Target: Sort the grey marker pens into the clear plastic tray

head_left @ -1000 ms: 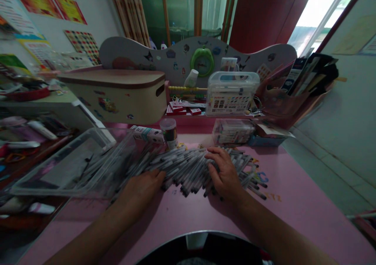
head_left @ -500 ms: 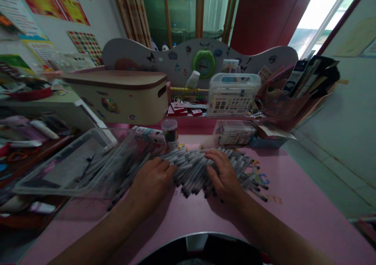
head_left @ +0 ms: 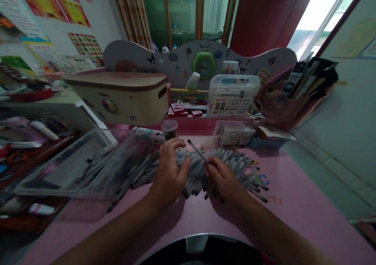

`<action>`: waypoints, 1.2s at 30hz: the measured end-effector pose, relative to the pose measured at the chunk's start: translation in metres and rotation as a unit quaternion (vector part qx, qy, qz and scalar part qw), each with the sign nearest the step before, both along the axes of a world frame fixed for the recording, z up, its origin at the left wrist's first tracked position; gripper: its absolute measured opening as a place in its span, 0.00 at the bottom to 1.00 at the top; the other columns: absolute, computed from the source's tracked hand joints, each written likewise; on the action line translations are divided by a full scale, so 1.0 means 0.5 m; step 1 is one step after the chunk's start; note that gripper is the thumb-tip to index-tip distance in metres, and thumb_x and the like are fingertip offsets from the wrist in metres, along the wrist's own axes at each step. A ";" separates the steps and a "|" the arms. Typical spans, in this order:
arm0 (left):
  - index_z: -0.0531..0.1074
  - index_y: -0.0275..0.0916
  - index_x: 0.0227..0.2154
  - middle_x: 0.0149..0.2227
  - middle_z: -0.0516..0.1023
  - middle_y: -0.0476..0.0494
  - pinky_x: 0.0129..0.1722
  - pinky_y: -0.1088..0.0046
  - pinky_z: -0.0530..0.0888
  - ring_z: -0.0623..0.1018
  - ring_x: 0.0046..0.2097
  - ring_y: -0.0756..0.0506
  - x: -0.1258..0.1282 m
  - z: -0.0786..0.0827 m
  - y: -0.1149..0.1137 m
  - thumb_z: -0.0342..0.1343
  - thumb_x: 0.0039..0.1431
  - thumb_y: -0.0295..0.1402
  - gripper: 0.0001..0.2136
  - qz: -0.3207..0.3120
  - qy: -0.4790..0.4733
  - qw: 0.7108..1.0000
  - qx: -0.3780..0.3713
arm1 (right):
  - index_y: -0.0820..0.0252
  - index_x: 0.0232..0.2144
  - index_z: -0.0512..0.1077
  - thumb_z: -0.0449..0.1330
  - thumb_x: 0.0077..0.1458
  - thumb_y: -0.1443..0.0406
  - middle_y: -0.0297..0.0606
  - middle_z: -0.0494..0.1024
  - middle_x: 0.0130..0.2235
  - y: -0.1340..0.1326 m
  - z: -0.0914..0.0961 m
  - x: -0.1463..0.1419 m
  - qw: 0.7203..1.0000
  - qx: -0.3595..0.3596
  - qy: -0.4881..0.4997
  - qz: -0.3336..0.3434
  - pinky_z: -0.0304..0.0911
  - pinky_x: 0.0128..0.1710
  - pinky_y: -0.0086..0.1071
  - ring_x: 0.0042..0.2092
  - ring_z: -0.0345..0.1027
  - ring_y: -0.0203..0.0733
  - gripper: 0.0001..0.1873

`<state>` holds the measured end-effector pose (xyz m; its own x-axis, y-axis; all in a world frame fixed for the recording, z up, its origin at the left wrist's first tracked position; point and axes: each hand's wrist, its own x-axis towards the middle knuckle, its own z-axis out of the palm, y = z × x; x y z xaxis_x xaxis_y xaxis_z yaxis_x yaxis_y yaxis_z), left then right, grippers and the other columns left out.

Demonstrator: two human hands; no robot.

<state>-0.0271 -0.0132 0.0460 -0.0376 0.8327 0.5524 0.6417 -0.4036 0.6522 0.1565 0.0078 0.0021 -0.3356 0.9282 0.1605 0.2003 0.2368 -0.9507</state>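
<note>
A single pen (head_left: 197, 150) with a dark tip slants up and left from my right hand (head_left: 225, 177), whose thumb and fingers pinch its lower end. My left hand (head_left: 170, 173) is raised over the left part of the pile, thumb and fingers apart, with nothing seen between them. Beneath and around both hands lies a heap of clear pens (head_left: 232, 161) with dark ends, spread across the pink desk (head_left: 194, 218). More pens lie at the left, beside and inside a tilted clear plastic bin (head_left: 67, 192).
Behind the pile stand a clear lidded jar (head_left: 169, 128), a small white box (head_left: 148, 135) and a clear case of pens (head_left: 234, 134). A beige storage box (head_left: 123, 104), a handled marker case (head_left: 233, 96) and a green clock (head_left: 203, 64) are on the shelf behind.
My right hand has picked one pen from the heap and holds it raised. My left hand has lifted off the pens, moved right and opened its fingers.
</note>
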 end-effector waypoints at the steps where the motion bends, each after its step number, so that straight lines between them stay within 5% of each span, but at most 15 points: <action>1: 0.65 0.40 0.48 0.50 0.71 0.38 0.55 0.59 0.65 0.70 0.54 0.41 0.003 -0.005 0.003 0.53 0.60 0.31 0.13 -0.008 -0.103 0.993 -0.047 | 0.58 0.31 0.67 0.51 0.63 0.61 0.31 0.69 0.26 0.003 -0.003 0.000 0.998 -0.049 0.043 0.011 0.60 0.27 0.29 0.27 0.63 0.36 0.10; 5: 0.69 0.39 0.43 0.42 0.76 0.42 0.44 0.70 0.72 0.76 0.43 0.45 0.019 -0.028 0.016 0.60 0.55 0.38 0.14 -0.144 -0.373 0.884 -0.241 | 0.59 0.32 0.69 0.57 0.58 0.58 0.31 0.69 0.26 0.008 -0.013 -0.004 0.970 -0.173 0.156 0.067 0.57 0.23 0.26 0.24 0.59 0.33 0.10; 7: 0.73 0.38 0.39 0.35 0.77 0.44 0.36 0.72 0.73 0.77 0.35 0.47 0.023 -0.040 0.020 0.62 0.53 0.41 0.15 -0.183 -0.423 0.837 -0.296 | 0.59 0.31 0.70 0.59 0.56 0.57 0.29 0.68 0.24 0.006 -0.016 -0.006 0.963 -0.193 0.162 0.091 0.56 0.23 0.25 0.23 0.57 0.32 0.10; 10: 0.74 0.39 0.36 0.28 0.77 0.47 0.30 0.73 0.73 0.77 0.28 0.48 0.018 -0.059 0.022 0.65 0.51 0.40 0.13 -0.183 -0.466 0.805 -0.319 | 0.59 0.31 0.71 0.58 0.58 0.56 0.30 0.69 0.26 -0.001 -0.016 -0.008 0.965 -0.183 0.144 0.122 0.60 0.28 0.27 0.27 0.61 0.34 0.12; 17: 0.77 0.38 0.30 0.30 0.78 0.46 0.34 0.75 0.73 0.76 0.31 0.49 0.008 -0.075 0.024 0.66 0.50 0.34 0.06 -0.155 -0.453 0.835 -0.271 | 0.60 0.29 0.69 0.52 0.63 0.51 0.33 0.67 0.28 -0.003 -0.002 0.001 0.987 -0.066 0.033 0.141 0.58 0.32 0.30 0.31 0.60 0.38 0.20; 24: 0.77 0.38 0.30 0.29 0.78 0.47 0.35 0.75 0.72 0.75 0.32 0.49 0.013 -0.066 0.013 0.64 0.52 0.34 0.06 -0.145 -0.423 0.857 -0.258 | 0.58 0.26 0.67 0.51 0.63 0.52 0.31 0.63 0.26 -0.005 0.017 0.002 0.991 -0.026 0.002 0.128 0.54 0.31 0.31 0.29 0.56 0.37 0.20; 28: 0.76 0.38 0.31 0.28 0.77 0.48 0.35 0.75 0.72 0.75 0.31 0.50 0.015 -0.068 0.013 0.64 0.53 0.34 0.05 -0.153 -0.433 0.849 -0.263 | 0.59 0.28 0.68 0.51 0.62 0.51 0.31 0.63 0.26 -0.006 0.019 -0.001 0.989 -0.052 0.011 0.136 0.54 0.31 0.30 0.29 0.56 0.37 0.20; 33: 0.75 0.39 0.33 0.33 0.81 0.46 0.38 0.74 0.74 0.78 0.35 0.48 0.011 -0.071 0.020 0.66 0.50 0.35 0.09 -0.164 -0.484 0.817 -0.268 | 0.57 0.31 0.62 0.55 0.60 0.51 0.27 0.59 0.24 -0.003 0.002 0.003 0.973 -0.176 0.057 0.137 0.50 0.25 0.27 0.24 0.50 0.33 0.16; 36: 0.76 0.38 0.33 0.34 0.82 0.45 0.40 0.72 0.75 0.79 0.37 0.47 0.004 -0.072 0.025 0.65 0.51 0.36 0.09 -0.164 -0.490 0.815 -0.263 | 0.57 0.30 0.61 0.54 0.60 0.56 0.26 0.59 0.23 -0.002 0.002 0.007 0.976 -0.164 0.035 0.137 0.50 0.24 0.27 0.23 0.50 0.33 0.12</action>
<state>-0.0253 -0.0006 0.0101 0.0263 0.9986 -0.0459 -0.3763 0.0524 0.9250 0.1600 0.0068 0.0030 -0.5777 0.8102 -0.0993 0.1034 -0.0480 -0.9935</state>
